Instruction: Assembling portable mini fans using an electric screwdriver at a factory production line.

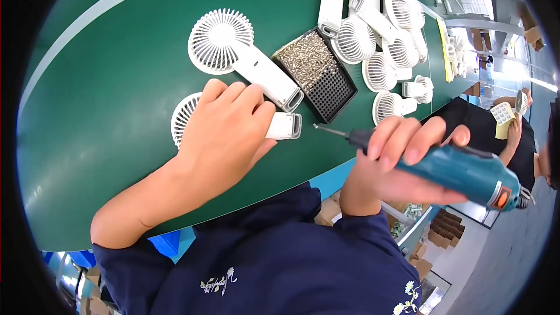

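My left hand (227, 119) is closed over a white handheld fan (286, 126) lying on the green table, its handle end poking out to the right and part of its round grille showing on the left. In my right hand (402, 151) is a teal electric screwdriver (466, 175), its thin bit pointing left toward the handle end, apart from it. A small screw seems to sit at the bit's tip. Just beyond my left hand lies a second white handheld fan (265, 76). Beside it stands a black tray (329, 96) of small metal screws, its near part a bare perforated grid.
Several white handheld fans (379, 29) lie piled at the far right of the green table (116, 93). At the right, a person in dark clothing holds a fan (521, 102) and a yellow sheet (501, 119). Cardboard boxes (446, 228) stand below, past the table's edge.
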Action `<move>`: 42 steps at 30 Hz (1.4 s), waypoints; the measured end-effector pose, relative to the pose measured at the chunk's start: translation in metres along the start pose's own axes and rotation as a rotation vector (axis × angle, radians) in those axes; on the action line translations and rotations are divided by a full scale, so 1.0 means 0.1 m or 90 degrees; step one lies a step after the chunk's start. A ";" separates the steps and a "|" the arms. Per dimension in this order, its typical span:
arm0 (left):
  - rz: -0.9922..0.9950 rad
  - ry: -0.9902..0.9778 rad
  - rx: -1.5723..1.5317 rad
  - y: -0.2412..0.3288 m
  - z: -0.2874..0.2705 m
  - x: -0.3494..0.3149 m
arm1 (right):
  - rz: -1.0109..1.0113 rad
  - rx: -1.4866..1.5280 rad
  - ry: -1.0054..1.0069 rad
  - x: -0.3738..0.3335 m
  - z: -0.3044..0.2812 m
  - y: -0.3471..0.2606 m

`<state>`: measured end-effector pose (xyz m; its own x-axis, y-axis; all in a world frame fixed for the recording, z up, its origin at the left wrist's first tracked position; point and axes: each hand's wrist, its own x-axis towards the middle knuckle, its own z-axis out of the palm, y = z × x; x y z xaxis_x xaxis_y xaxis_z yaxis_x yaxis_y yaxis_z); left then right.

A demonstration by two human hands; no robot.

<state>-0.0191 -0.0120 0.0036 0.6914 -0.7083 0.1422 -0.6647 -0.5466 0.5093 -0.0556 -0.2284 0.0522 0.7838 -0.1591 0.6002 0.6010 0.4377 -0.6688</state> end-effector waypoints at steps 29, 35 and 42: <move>0.165 0.159 -0.186 0.11 0.20 0.01 | 0.108 0.028 0.005 -0.18 0.19 0.07; 0.179 0.103 -0.171 0.11 0.14 0.00 | 0.163 0.063 -0.072 -0.12 0.14 0.04; 0.189 0.111 -0.192 0.10 0.14 -0.01 | 0.106 0.117 -0.006 -0.18 0.20 0.05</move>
<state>-0.0308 -0.0230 -0.0035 0.5382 -0.7143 0.4474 -0.7469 -0.1582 0.6459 -0.0701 -0.2062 0.0465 0.8673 -0.0636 0.4937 0.4250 0.6111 -0.6678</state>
